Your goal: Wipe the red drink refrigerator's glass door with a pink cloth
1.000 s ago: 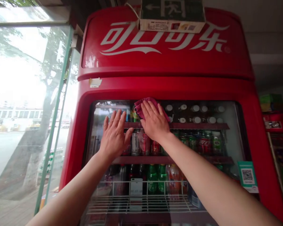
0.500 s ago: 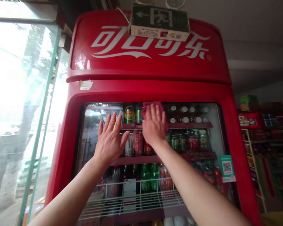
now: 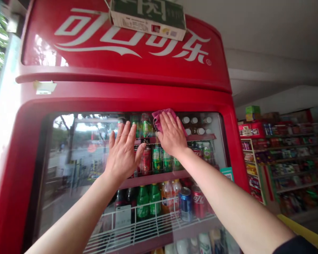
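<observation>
A large red drinks fridge (image 3: 137, 93) with white lettering fills the view. Its glass door (image 3: 76, 165) reflects trees and a street. My right hand (image 3: 171, 135) presses a crumpled magenta cloth (image 3: 159, 118) flat to the glass near the top edge, fingers stretched over it. My left hand (image 3: 123, 151) is raised before the glass with its fingers spread and nothing in it; whether its palm touches the pane I cannot tell. Behind the glass stand cans (image 3: 157, 158), green bottles (image 3: 143, 201), a blue can (image 3: 185, 204) and white-capped bottles (image 3: 200, 131).
A green exit-sign box (image 3: 148, 17) is fixed at the fridge's top. A teal sticker (image 3: 227, 173) is on the door's right side. Shelves of packaged goods (image 3: 294, 155) stand at the right. A yellow edge (image 3: 302, 231) shows at the lower right.
The view has turned to the right, so the fridge sits further left in it. My right hand and the cloth have moved rightward across the glass, still near its top. My left hand stays spread.
</observation>
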A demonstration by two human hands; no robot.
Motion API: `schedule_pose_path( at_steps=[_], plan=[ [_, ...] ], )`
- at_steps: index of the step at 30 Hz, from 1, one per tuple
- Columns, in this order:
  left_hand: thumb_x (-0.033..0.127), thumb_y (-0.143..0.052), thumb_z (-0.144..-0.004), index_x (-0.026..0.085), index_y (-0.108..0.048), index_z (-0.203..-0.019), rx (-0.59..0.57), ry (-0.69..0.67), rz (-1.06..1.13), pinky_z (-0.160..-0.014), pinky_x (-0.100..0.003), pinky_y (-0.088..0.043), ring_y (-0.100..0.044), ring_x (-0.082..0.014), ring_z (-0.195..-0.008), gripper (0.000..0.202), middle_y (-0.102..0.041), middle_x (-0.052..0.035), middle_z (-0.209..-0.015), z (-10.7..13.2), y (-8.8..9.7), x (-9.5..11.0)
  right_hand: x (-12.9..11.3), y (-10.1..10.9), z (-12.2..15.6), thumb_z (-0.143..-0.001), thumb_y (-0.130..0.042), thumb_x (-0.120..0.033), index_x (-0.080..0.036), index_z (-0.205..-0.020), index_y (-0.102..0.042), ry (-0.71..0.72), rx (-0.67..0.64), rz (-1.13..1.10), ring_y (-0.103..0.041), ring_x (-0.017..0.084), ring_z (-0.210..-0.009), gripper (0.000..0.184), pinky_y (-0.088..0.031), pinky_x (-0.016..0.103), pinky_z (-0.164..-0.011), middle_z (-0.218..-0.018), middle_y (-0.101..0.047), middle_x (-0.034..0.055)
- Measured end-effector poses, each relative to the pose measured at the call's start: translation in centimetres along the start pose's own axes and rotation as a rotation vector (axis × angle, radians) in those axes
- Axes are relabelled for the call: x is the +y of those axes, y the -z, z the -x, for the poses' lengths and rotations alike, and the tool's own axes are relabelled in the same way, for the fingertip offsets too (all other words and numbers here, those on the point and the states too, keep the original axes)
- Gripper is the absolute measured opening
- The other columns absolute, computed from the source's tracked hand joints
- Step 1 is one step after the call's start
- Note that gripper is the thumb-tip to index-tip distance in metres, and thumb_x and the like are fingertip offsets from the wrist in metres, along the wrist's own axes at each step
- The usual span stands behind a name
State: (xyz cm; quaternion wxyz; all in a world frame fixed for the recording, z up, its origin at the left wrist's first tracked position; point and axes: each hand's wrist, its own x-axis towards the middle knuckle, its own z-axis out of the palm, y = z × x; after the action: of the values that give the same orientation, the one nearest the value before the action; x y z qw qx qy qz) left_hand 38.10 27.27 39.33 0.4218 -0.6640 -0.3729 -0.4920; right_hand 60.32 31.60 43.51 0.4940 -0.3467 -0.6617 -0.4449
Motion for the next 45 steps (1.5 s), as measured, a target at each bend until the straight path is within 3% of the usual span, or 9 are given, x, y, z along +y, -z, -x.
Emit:
schedule_pose_path(
  at_steps=[5, 11, 13, 18, 20, 25, 31, 39, 45],
  plan=[
    [0.061, -0.035, -0.111, 0.015, -0.029, -0.174, -0.028, 0.008, -0.011, -0.138, -0.066, -0.015, -0.018, -0.0368, -0.172, 0.079, -0.029, -0.0187, -0.182, -0.7, -1.2, 2.7, 5.5, 0.9, 2.1, -0.106, -0.049, -0.03, -0.005, -0.17, -0.038, -0.138, 0.079, 0.024, -0.029, 0.034, -0.168, 0.07, -0.019, 0.061, -0.139, -0.179, -0.036, 0.0175],
    [0.061, -0.033, -0.111, 0.015, -0.029, -0.175, -0.064, 0.041, -0.016, -0.138, -0.066, -0.015, -0.018, -0.0367, -0.172, 0.079, -0.028, -0.0181, -0.182, -0.5, -1.4, 6.0, 8.9, 0.7, 3.1, -0.106, -0.043, -0.03, 0.004, -0.168, -0.038, -0.593, 0.247, 0.079, -0.029, 0.045, -0.166, 0.07, -0.023, 0.073, -0.132, -0.177, -0.034, 0.0293],
    [0.062, -0.033, -0.111, 0.014, -0.03, -0.174, -0.052, 0.05, -0.017, -0.138, -0.066, -0.015, -0.018, -0.0371, -0.172, 0.079, -0.028, -0.0189, -0.182, -0.2, -1.6, 7.1, 8.1, 0.7, 3.5, -0.107, -0.044, -0.03, 0.002, -0.169, -0.037, -0.492, 0.182, 0.078, -0.026, 0.044, -0.167, 0.07, -0.021, 0.071, -0.134, -0.179, -0.03, 0.0256],
    [0.064, -0.031, -0.11, 0.015, -0.033, -0.173, -0.019, 0.048, -0.008, -0.137, -0.065, -0.017, -0.022, -0.0377, -0.171, 0.08, -0.03, -0.0186, -0.182, 0.2, -2.6, 9.9, 6.0, 1.7, 4.6, -0.108, -0.053, -0.032, -0.013, -0.173, -0.036, 0.266, -0.115, -0.017, -0.019, 0.027, -0.171, 0.07, -0.013, 0.056, -0.141, -0.183, -0.029, 0.0105],
    [0.065, -0.031, -0.11, 0.015, -0.033, -0.173, -0.014, 0.038, -0.007, -0.137, -0.065, -0.017, -0.023, -0.038, -0.171, 0.08, -0.03, -0.0186, -0.181, -0.1, -3.1, 10.8, 6.7, 2.3, 4.7, -0.108, -0.055, -0.033, -0.014, -0.173, -0.034, 0.338, -0.157, -0.027, -0.018, 0.026, -0.172, 0.071, -0.01, 0.054, -0.142, -0.183, -0.029, 0.0089],
    [0.063, -0.032, -0.111, 0.015, -0.033, -0.173, -0.012, 0.024, -0.026, -0.138, -0.064, -0.015, -0.021, -0.0368, -0.172, 0.079, -0.03, -0.0187, -0.182, -1.0, -4.0, 12.2, 12.0, 3.5, 4.3, -0.109, -0.052, -0.033, -0.006, -0.174, -0.029, 0.007, -0.072, 0.041, -0.016, 0.03, -0.172, 0.074, -0.009, 0.054, -0.141, -0.184, -0.023, 0.0138],
    [0.064, -0.031, -0.11, 0.013, -0.034, -0.173, -0.039, 0.033, -0.016, -0.138, -0.065, -0.015, -0.019, -0.0376, -0.172, 0.08, -0.029, -0.0193, -0.182, -1.5, -5.1, 13.6, 17.9, 4.8, 5.1, -0.108, -0.051, -0.031, 0.008, -0.17, -0.029, -0.333, 0.0, 0.149, -0.019, 0.041, -0.17, 0.076, -0.012, 0.06, -0.139, -0.181, -0.023, 0.0284],
    [0.064, -0.032, -0.11, 0.013, -0.034, -0.173, -0.028, 0.008, 0.037, -0.138, -0.065, -0.017, -0.02, -0.0379, -0.172, 0.081, -0.029, -0.0184, -0.182, -2.7, -6.9, 15.6, 19.6, 4.9, 6.7, -0.11, -0.045, -0.033, 0.006, -0.172, -0.022, -0.35, -0.009, 0.134, -0.011, 0.037, -0.172, 0.077, -0.012, 0.056, -0.14, -0.183, -0.016, 0.0266],
    [0.063, -0.034, -0.111, 0.011, -0.033, -0.173, -0.039, -0.048, 0.068, -0.137, -0.064, -0.019, -0.019, -0.0379, -0.172, 0.08, -0.029, -0.0196, -0.182, -1.5, -8.4, 16.8, 18.7, 4.7, 10.7, -0.111, -0.046, -0.032, 0.004, -0.173, -0.021, -0.335, -0.032, 0.148, -0.007, 0.034, -0.173, 0.076, -0.009, 0.051, -0.142, -0.184, -0.015, 0.0227]
  ],
)
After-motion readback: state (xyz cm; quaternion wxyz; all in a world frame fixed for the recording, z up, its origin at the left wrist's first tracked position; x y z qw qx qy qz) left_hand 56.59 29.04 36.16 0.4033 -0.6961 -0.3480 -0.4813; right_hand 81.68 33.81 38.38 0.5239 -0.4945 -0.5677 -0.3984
